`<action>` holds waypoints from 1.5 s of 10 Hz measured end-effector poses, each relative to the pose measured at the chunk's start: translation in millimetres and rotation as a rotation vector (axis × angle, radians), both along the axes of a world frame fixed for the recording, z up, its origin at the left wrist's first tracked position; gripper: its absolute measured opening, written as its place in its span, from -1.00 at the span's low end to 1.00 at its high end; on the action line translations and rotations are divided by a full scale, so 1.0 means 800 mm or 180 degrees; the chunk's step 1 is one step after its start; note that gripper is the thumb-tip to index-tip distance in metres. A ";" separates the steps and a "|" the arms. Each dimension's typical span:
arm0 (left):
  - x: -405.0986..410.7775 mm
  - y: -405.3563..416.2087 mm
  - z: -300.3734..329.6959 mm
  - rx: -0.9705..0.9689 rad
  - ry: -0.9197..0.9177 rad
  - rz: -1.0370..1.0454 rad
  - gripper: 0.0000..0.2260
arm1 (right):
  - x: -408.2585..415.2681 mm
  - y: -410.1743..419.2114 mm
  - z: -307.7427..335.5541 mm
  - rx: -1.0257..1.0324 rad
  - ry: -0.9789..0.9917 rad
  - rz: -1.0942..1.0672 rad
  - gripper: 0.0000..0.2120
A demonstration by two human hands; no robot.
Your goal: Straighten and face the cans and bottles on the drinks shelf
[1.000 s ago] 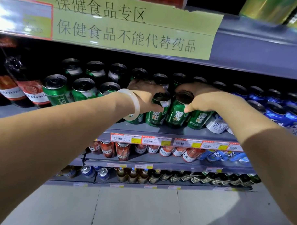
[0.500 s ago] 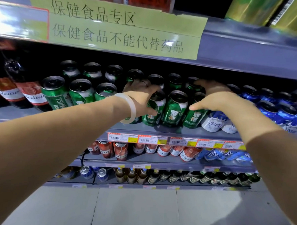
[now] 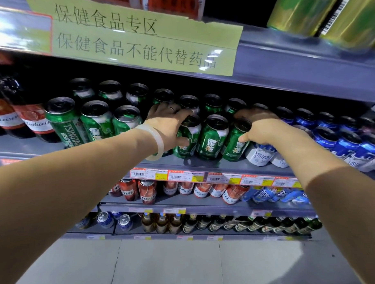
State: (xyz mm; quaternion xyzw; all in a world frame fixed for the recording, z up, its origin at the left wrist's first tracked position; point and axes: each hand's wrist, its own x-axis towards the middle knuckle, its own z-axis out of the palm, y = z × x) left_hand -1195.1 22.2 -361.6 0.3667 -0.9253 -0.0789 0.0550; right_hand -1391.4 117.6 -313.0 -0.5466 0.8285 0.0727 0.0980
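Green beer cans stand in rows on the grey drinks shelf point(image 3: 118, 158). My left hand point(image 3: 168, 124), a pale bangle on its wrist, grips the left one of three front Snow beer cans point(image 3: 187, 139). My right hand point(image 3: 259, 129) grips the right one point(image 3: 235, 143), thumb on its label and fingers over its top. The middle can point(image 3: 212, 138) stands free between them with its label facing out. All three stand near the shelf's front edge.
Tsingtao cans point(image 3: 62, 122) and Budweiser bottles point(image 3: 32, 119) stand to the left, white cans point(image 3: 259, 155) and blue cans point(image 3: 344, 143) to the right. A green paper sign point(image 3: 139, 36) hangs on the shelf above. Lower shelves hold red cans point(image 3: 146, 191) and brown bottles point(image 3: 222, 223).
Both hands have spread apart: the left slid onto the left front can, the right moved off the middle cans to the right one. The camera view has shifted slightly.
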 end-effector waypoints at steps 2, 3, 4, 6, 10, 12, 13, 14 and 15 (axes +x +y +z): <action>0.022 0.006 -0.003 -0.0225 -0.0061 0.0054 -0.21 | 0.019 0.003 -0.016 -0.0694 -0.0175 0.0133 -0.43; 0.033 0.004 0.000 -0.0021 -0.0201 0.0013 -0.25 | 0.057 -0.004 -0.020 -0.1310 -0.0493 0.0389 -0.47; 0.043 0.006 0.006 0.0011 -0.0469 -0.0056 -0.27 | 0.094 -0.016 -0.029 -0.0863 -0.0751 0.0712 -0.45; 0.088 -0.010 0.001 -0.0496 -0.0297 0.0071 -0.30 | 0.119 -0.019 -0.039 -0.0637 -0.0695 0.0611 -0.41; 0.174 -0.035 -0.011 -0.0531 -0.0355 0.0712 -0.29 | 0.133 -0.043 -0.033 -0.1228 -0.0591 0.0067 -0.45; 0.193 -0.037 -0.016 -0.0435 -0.0575 0.0460 -0.19 | 0.158 -0.029 -0.051 -0.0663 -0.0282 0.0232 -0.25; 0.192 -0.025 -0.022 -0.0511 -0.0529 0.0498 -0.19 | 0.176 -0.017 -0.048 -0.1025 -0.0472 0.0204 -0.31; 0.185 -0.012 -0.027 -0.0615 -0.0120 0.0523 -0.25 | 0.211 0.007 -0.024 -0.1585 -0.1097 0.0322 -0.50; 0.169 0.012 -0.035 -0.1126 0.0991 0.0248 -0.34 | 0.254 0.060 0.015 -0.2302 -0.2382 0.0324 -0.75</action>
